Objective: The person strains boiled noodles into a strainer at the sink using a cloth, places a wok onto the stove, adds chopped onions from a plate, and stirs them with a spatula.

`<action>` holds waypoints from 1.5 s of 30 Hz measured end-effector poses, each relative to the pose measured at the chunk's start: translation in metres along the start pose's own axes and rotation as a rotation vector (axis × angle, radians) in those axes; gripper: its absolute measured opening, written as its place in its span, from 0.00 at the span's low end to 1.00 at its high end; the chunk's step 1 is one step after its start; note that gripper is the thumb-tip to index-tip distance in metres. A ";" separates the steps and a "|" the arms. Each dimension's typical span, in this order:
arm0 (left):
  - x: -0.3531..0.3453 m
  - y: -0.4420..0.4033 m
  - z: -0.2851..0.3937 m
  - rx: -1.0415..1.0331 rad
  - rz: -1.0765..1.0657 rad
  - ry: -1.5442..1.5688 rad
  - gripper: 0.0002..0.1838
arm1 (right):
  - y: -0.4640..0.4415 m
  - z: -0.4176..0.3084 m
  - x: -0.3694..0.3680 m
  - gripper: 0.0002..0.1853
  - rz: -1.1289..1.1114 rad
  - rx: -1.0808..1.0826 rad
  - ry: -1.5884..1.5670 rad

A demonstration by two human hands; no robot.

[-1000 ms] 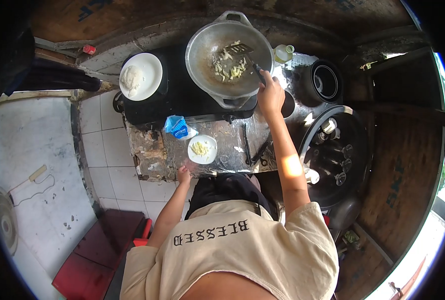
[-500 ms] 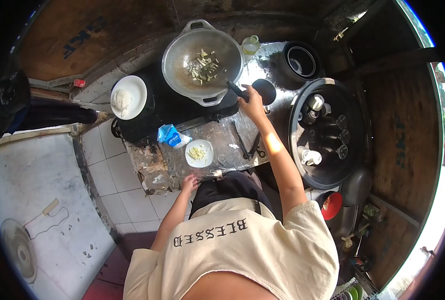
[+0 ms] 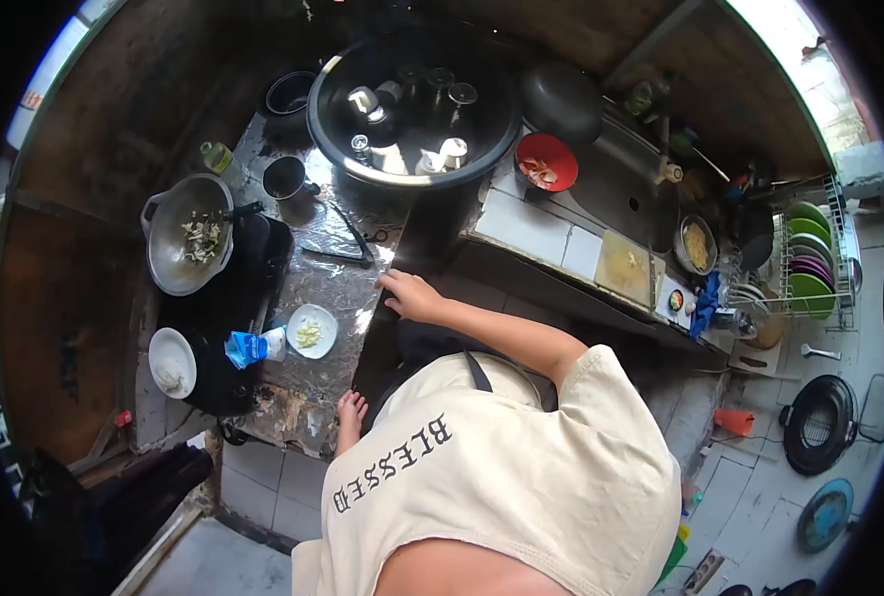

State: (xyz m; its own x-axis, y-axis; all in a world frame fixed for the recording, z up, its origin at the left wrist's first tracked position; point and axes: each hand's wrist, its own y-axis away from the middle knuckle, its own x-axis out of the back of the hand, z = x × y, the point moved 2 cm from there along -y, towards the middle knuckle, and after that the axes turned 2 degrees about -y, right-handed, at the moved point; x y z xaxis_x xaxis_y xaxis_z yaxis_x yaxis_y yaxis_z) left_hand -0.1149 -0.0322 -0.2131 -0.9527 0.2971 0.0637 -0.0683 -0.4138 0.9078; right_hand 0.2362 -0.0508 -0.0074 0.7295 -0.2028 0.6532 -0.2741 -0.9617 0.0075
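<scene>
My right hand (image 3: 409,296) is at the counter's edge, fingers loosely apart and nothing visible in them. My left hand (image 3: 352,405) rests by the near edge of the counter (image 3: 325,399), its fingers spread and holding nothing. Between the hands, a little inward, a small white dish (image 3: 325,348) holds pale chopped pieces (image 3: 309,334). A blue-and-white packet (image 3: 247,349) lies beside that dish. In the wok (image 3: 164,260) are chopped pieces (image 3: 202,238), and a utensil's black handle (image 3: 244,211) leans over its rim. Closer to my right hand lie dark, long-handled tools (image 3: 351,238).
A large black basin (image 3: 412,181) holds cups and glasses. On the side counter are a red bowl (image 3: 547,161), a cutting board (image 3: 625,268) and a sink (image 3: 616,189). A dish rack (image 3: 819,263) stands farther right. A white plate (image 3: 186,348) with a white lump sits near the stove.
My right hand has let go of the black-handled utensil at the wok and moved back to the counter's edge. The view has turned right, bringing the sink and dish rack into sight.
</scene>
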 end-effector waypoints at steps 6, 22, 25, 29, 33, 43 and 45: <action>0.022 -0.014 -0.065 0.008 -0.006 -0.344 0.16 | 0.168 0.035 0.024 0.14 0.123 -0.339 -0.172; -0.272 0.003 0.031 -0.223 -0.322 -0.837 0.15 | 0.383 0.115 0.104 0.11 0.755 -0.681 -0.387; -0.355 0.024 0.006 -0.245 -0.400 -0.803 0.14 | 0.420 0.148 0.137 0.11 0.820 -0.674 -0.343; -0.435 0.058 -0.061 -0.206 -0.444 -0.800 0.14 | 0.486 0.197 0.214 0.11 0.974 -0.829 -0.224; -0.486 0.090 -0.116 -0.191 -0.506 -0.797 0.13 | 0.562 0.255 0.296 0.17 1.091 -1.115 0.057; -0.471 0.110 -0.100 -0.219 -0.418 -0.754 0.14 | 0.599 0.345 0.413 0.18 0.918 -1.468 0.439; -0.458 0.107 -0.094 -0.199 -0.382 -0.698 0.14 | 0.604 0.360 0.408 0.17 0.961 -1.395 0.490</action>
State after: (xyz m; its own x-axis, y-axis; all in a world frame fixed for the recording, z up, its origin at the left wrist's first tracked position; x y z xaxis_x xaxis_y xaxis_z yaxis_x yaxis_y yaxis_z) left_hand 0.2866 -0.2934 -0.1839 -0.4543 0.8883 0.0676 -0.4645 -0.3010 0.8328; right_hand 0.5934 -0.7809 -0.0091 -0.1636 -0.2296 0.9594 -0.9275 0.3671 -0.0703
